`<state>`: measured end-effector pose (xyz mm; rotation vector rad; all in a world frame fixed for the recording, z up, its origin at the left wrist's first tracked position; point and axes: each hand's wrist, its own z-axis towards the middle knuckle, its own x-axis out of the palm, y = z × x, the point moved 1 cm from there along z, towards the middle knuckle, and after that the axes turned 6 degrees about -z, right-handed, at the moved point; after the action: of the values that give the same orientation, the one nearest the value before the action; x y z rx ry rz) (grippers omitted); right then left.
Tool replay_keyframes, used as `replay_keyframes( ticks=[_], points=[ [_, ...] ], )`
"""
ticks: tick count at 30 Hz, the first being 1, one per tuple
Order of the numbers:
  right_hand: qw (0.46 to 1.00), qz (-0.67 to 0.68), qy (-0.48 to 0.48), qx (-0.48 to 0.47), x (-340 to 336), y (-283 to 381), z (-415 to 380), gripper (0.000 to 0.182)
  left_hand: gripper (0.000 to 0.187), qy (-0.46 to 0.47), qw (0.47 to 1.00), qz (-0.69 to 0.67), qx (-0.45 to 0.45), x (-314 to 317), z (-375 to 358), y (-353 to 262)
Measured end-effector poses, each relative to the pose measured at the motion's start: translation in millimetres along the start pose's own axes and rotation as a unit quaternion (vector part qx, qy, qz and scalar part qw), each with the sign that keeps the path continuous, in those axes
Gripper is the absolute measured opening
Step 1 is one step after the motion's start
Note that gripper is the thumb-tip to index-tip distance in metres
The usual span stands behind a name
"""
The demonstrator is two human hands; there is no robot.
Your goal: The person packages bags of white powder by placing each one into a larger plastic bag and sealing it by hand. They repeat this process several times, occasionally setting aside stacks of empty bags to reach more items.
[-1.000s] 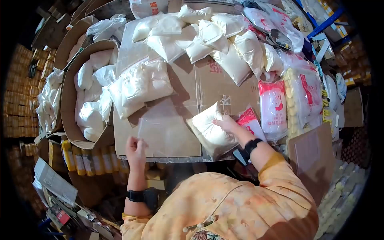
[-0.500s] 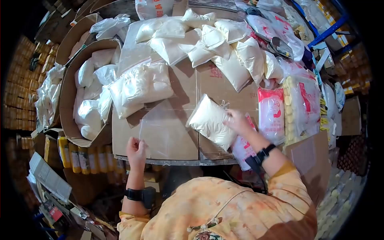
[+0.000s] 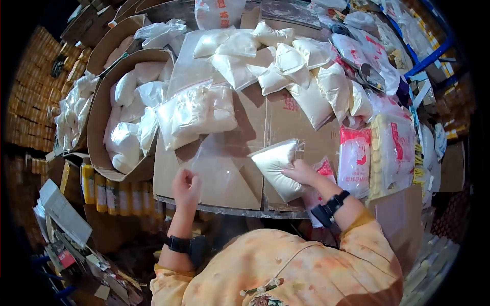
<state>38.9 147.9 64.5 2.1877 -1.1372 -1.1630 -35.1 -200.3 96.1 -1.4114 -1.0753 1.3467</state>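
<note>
My left hand (image 3: 187,186) is closed in a pinch at the edge of a clear empty plastic bag (image 3: 218,162), which spreads over the cardboard to its right. The bag is see-through, so its outline is hard to follow. My right hand (image 3: 302,174) grips the right side of a plump clear bag of white powder (image 3: 278,166), the fingers partly hidden against it. This bag sits tilted near the front edge of the table. Behind my right hand lies a pink-and-white printed packet (image 3: 325,171), partly covered by my forearm.
Several powder bags (image 3: 291,64) are heaped at the back of the cardboard-covered table (image 3: 245,194). A stack of bagged powder (image 3: 199,115) lies left of centre. A carton (image 3: 94,130) of white bags stands at left. Red-printed packs (image 3: 354,158) line the right side.
My right hand has closed on the powder bag and tilted it. My left hand has turned slightly, still at the clear bag. The whole view has shifted a little.
</note>
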Motion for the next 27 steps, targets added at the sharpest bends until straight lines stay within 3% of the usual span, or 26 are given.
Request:
replay_keyframes(
  ticks=[4, 7, 10, 11, 12, 14, 15, 17, 20, 21, 24, 25, 27],
  points=[
    [0.972, 0.206, -0.078, -0.08, -30.9, 20.8, -75.0, 0.032, 0.015, 0.055, 0.987, 0.129, 0.073, 35.5, 5.6, -36.3],
    [0.946, 0.292, -0.045, -0.129, -52.4, 25.3, -124.4, 0.036, 0.015, 0.064, 0.974, 0.178, 0.128, 75.8, 8.8, -50.4],
    [0.967, 0.187, -0.08, -0.155, -54.8, 29.6, -147.2, 0.034, 0.015, 0.115, 0.977, 0.16, 0.084, 117.1, 4.8, -60.9],
    [0.983, 0.119, -0.096, -0.106, -56.7, 41.3, -152.9, 0.032, 0.015, 0.135, 0.976, 0.152, 0.081, 128.7, 2.5, -62.5],
    [0.977, 0.042, -0.147, -0.151, -50.4, 34.4, -147.5, 0.026, 0.016, 0.15, 0.975, 0.136, 0.092, 139.0, -0.6, -62.8],
    [0.995, -0.042, -0.088, -0.019, -43.9, 27.6, -138.6, 0.031, 0.018, 0.178, 0.972, 0.107, 0.111, 155.4, -7.7, -62.6],
    [0.995, -0.054, -0.082, -0.015, -39.8, 24.5, -135.0, 0.032, 0.017, 0.202, 0.97, 0.122, 0.049, 160.0, -12.1, -66.6],
    [0.995, -0.076, -0.066, -0.008, -30.4, 18.6, -126.4, 0.036, 0.016, 0.228, 0.966, 0.119, 0.039, 170.6, -22.6, -52.7],
    [0.979, 0.013, -0.102, -0.174, -17.0, 11.4, -106.8, 0.038, 0.015, 0.26, 0.946, 0.189, 0.048, 181.5, -27.0, -46.4],
    [0.999, -0.01, -0.002, -0.046, -12.9, 1.5, -91.2, 0.04, 0.015, 0.264, 0.941, 0.206, 0.045, 185.1, -24.9, -30.5],
    [0.999, -0.014, 0.027, -0.018, 26.8, -47.6, -30.9, 0.042, 0.019, 0.312, 0.909, 0.277, -0.006, 195.3, -24.2, 23.3],
    [0.996, -0.088, 0.03, 0.006, 32.3, -52.5, -19.2, 0.048, 0.018, 0.321, 0.892, 0.318, -0.002, 198.5, -24.8, 31.8],
    [0.992, 0.007, -0.12, 0.036, 36.8, -59.6, -12.9, 0.051, 0.019, 0.318, 0.873, 0.37, 0.01, 204.1, -22.4, 42.1]
  ],
)
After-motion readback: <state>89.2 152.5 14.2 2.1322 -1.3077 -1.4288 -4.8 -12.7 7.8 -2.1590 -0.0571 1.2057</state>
